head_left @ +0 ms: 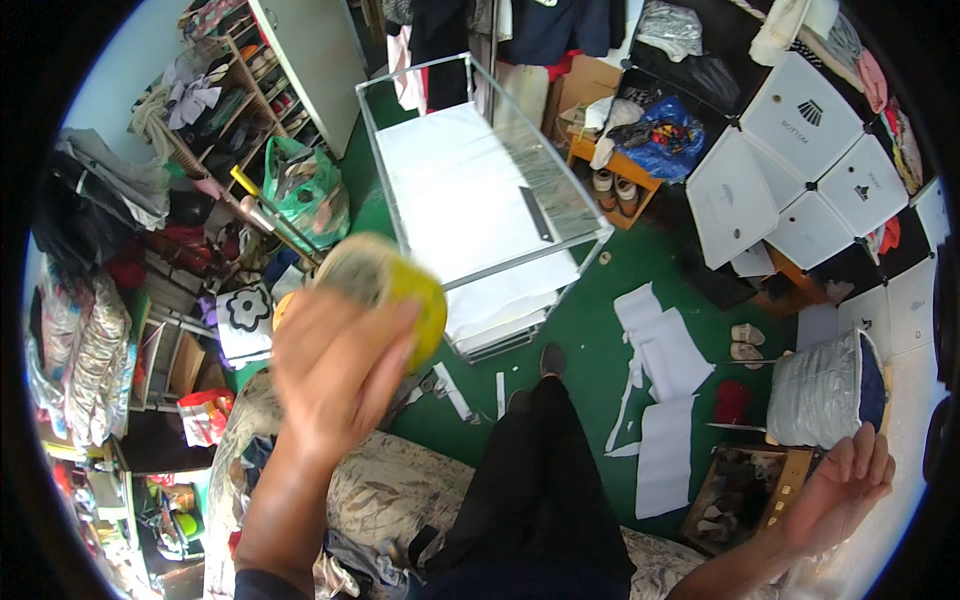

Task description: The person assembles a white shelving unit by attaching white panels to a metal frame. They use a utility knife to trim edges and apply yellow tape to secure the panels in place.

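Note:
My left hand (pixel 335 365) is raised at the left of centre, its fingers wrapped round a thick yellow roll of tape (pixel 424 305). Motion blurs the roll and hides its finer detail. Off to the far right, my right hand (pixel 840 490) is lifted with its fingers loosely bent and apart, holding nothing. Below it lies an open wooden drawer (pixel 795 485). Ahead of me stands a clear-sided case with a pale metal frame (pixel 500 263). A white sheet (pixel 450 185) lines it, and a dark flat strip (pixel 536 214) lies at its right side.
Cut white sheets (pixel 665 455) lie on the green floor (pixel 580 430). A patterned couch (pixel 425 480) is behind my legs. White cube cabinets (pixel 800 110) stand at the right, near a silver bundle (pixel 815 395). At the left are a green plastic bag (pixel 310 195) and shoe shelves (pixel 250 85).

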Demonstrator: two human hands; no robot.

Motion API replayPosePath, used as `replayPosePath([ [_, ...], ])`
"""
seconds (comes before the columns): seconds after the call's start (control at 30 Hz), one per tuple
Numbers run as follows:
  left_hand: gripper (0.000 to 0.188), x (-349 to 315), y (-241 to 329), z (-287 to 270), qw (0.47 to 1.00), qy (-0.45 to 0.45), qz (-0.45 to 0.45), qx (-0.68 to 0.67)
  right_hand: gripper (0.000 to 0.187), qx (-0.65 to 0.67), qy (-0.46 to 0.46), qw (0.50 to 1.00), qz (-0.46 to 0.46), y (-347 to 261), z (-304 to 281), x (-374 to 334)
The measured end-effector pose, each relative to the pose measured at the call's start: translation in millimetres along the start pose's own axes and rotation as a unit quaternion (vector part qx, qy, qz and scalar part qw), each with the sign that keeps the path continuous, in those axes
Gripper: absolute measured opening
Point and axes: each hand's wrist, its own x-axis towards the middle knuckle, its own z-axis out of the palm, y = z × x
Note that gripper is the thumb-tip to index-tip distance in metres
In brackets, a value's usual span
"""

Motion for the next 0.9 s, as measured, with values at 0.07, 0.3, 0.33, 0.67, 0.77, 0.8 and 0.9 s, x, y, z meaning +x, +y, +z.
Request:
replayPosePath([
  [0.07, 0.029, -0.1, -30.3, 27.1, 0.999, -0.023, 0.03, 0.037, 0.024, 0.034, -0.004, 0.997, 0.07, 20.1, -3.6, 1.7],
  [0.3, 0.043, -17.2, -74.6, 87.6, 0.992, -0.123, 0.008, 0.039, 0.018, 0.078, 0.016, 0.971, 0.224, 76.9, -6.9, -11.4],
  [0.33, 0.041, -17.0, -74.3, 90.3, 0.99, -0.131, 0.01, 0.042, 0.018, 0.071, 0.012, 0.972, 0.223, 81.4, -8.9, -12.4],
  [0.67, 0.03, -42.3, 78.7, 20.4, 0.888, 0.057, -0.013, -0.457, 0.018, 0.042, 0.033, 0.967, 0.25, 118.8, -10.0, -19.4],
  [0.77, 0.025, -49.1, 107.2, 14.5, 0.824, 0.073, -0.01, -0.562, 0.017, 0.035, 0.023, 0.964, 0.264, 131.8, -12.1, -24.3],
  [0.8, 0.034, -49.2, 109.9, 12.9, 0.815, 0.061, -0.01, -0.576, 0.017, 0.032, 0.021, 0.963, 0.267, 135.3, -14.8, -26.0],
  [0.9, 0.026, -62.9, 109.7, 16.7, 0.836, 0.052, -0.125, -0.532, 0.015, -0.008, 0.024, 0.96, 0.279, 149.6, -20.8, -29.2],
])
